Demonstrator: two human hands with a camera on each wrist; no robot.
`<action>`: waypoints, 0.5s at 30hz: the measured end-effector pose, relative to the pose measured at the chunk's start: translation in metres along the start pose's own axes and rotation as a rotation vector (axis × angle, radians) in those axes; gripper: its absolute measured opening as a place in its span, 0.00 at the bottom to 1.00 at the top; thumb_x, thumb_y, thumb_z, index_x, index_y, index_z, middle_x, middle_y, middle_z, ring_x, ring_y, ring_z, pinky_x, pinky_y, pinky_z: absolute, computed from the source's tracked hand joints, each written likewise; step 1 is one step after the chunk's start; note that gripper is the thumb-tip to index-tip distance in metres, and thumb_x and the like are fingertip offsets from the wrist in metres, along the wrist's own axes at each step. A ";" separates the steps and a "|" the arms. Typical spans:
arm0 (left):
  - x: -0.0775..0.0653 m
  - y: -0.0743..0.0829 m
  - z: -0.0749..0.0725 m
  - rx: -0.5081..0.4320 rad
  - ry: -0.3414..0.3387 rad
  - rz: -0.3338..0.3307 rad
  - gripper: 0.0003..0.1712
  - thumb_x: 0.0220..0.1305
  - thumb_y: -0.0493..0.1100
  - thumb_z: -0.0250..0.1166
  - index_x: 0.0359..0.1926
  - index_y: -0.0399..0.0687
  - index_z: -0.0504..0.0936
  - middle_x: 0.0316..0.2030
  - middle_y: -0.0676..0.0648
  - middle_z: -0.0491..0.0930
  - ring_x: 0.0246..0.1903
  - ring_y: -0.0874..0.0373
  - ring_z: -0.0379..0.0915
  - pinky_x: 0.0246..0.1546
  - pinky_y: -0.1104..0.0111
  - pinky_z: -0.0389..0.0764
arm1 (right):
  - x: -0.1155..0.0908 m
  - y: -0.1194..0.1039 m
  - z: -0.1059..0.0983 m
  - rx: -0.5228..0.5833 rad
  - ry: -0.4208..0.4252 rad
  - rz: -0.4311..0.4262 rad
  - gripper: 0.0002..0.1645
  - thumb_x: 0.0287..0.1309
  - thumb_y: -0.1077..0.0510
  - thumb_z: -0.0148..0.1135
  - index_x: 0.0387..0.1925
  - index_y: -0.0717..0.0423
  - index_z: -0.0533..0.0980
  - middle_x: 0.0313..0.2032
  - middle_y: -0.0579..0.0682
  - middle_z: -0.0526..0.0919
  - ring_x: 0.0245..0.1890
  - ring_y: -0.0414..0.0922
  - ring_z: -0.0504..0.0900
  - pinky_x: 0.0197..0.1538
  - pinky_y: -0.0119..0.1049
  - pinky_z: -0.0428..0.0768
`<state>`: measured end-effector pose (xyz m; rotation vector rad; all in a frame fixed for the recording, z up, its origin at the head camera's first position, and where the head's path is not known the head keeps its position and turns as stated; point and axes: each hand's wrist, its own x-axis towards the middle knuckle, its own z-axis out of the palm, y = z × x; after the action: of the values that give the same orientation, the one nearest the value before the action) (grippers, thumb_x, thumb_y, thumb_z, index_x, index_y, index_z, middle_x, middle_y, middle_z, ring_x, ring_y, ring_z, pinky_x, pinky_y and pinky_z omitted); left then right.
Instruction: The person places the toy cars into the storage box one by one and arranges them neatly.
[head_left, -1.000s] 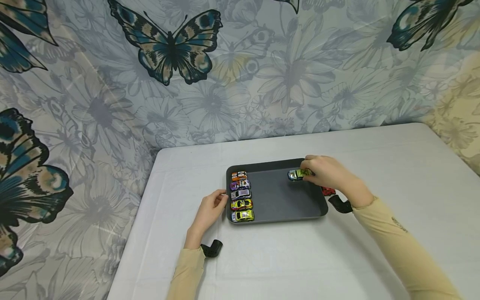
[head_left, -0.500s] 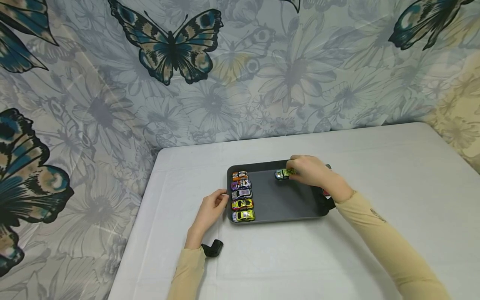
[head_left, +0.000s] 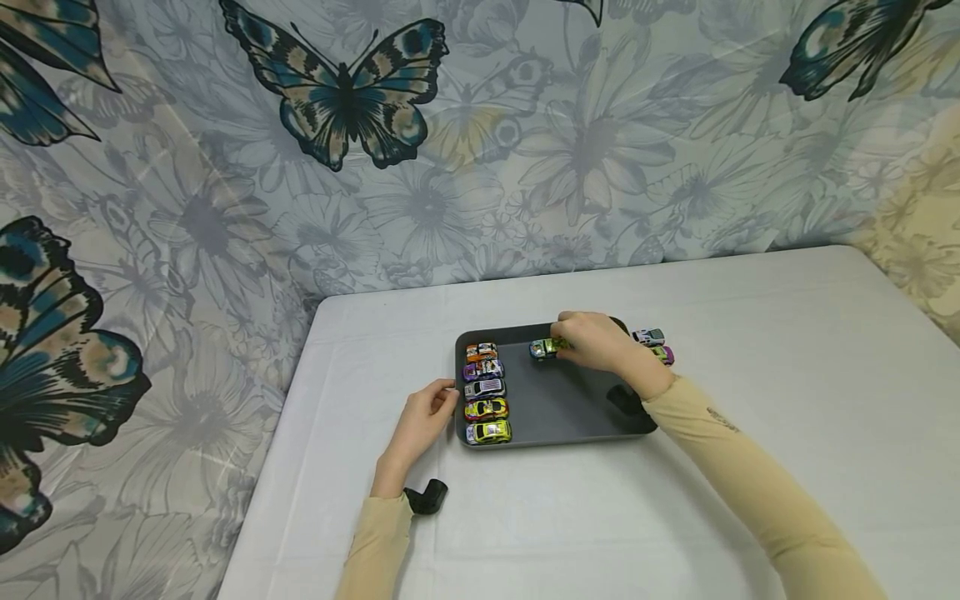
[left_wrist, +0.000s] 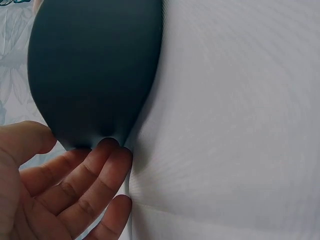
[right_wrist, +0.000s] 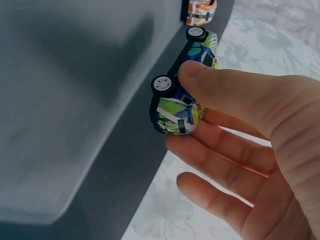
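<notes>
Butterfly-print wall covering [head_left: 585, 158] suggests a home.

One gray tray [head_left: 562, 400] is lying on one white-covered table [head_left: 540, 533]. Five toy cars [head_left: 484, 388] are standing in a column inside the tray along its left wall, one green toy car [head_left: 544, 348] is being held at the tray's far side, and two other cars [head_left: 648, 337] are showing just past its right end. Two hands are working: one left hand [head_left: 418, 422] at the tray's left wall, one right hand [head_left: 597, 342] at its far side. Two black wrist pieces [head_left: 426, 497] are showing, one near the tray's near-left corner, another over its right part.
</notes>
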<state>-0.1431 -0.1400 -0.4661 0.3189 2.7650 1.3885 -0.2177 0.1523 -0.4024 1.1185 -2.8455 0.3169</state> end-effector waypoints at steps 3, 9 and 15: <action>0.000 -0.001 0.000 0.002 0.004 0.008 0.16 0.67 0.42 0.56 0.50 0.36 0.78 0.31 0.48 0.80 0.27 0.63 0.73 0.30 0.70 0.75 | 0.005 -0.002 0.004 -0.009 0.004 0.001 0.10 0.43 0.61 0.73 0.28 0.57 0.79 0.26 0.50 0.76 0.24 0.42 0.74 0.29 0.37 0.75; 0.001 -0.003 0.001 0.003 0.004 -0.009 0.16 0.67 0.43 0.56 0.50 0.38 0.78 0.32 0.48 0.80 0.28 0.63 0.74 0.31 0.70 0.76 | 0.012 -0.003 0.010 -0.018 0.005 0.007 0.09 0.44 0.61 0.73 0.27 0.57 0.79 0.26 0.49 0.75 0.25 0.44 0.75 0.29 0.39 0.75; 0.001 -0.003 0.001 0.003 0.003 -0.014 0.16 0.67 0.43 0.56 0.50 0.38 0.78 0.32 0.48 0.80 0.28 0.62 0.74 0.31 0.69 0.76 | 0.017 -0.005 0.015 -0.032 0.007 0.015 0.09 0.43 0.61 0.73 0.26 0.57 0.79 0.24 0.48 0.74 0.24 0.44 0.75 0.29 0.40 0.75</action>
<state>-0.1442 -0.1406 -0.4687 0.2964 2.7661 1.3837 -0.2268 0.1342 -0.4141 1.0878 -2.8435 0.2748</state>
